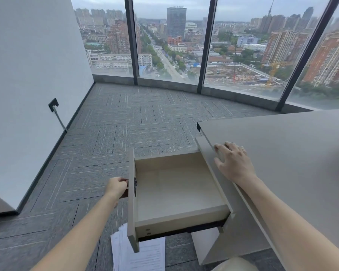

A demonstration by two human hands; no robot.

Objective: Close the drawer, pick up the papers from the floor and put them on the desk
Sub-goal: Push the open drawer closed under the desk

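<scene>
one drawer pulled open, left hand gripping its handle, right hand spread flat on desk, one stack of papers on floor

Grey carpet tiles with thin stripes laid in alternating directions cover the floor up to a curved wall of tall windows, whose panes are split by dark mullions. Through the glass lies a city under an overcast sky: a dark high-rise tower, a long tree-lined road, brick-red apartment blocks and a construction site with a yellow crane. On the left stands a plain white wall carrying a black wall socket, from which a grey cable runs down to the dark skirting.
</scene>
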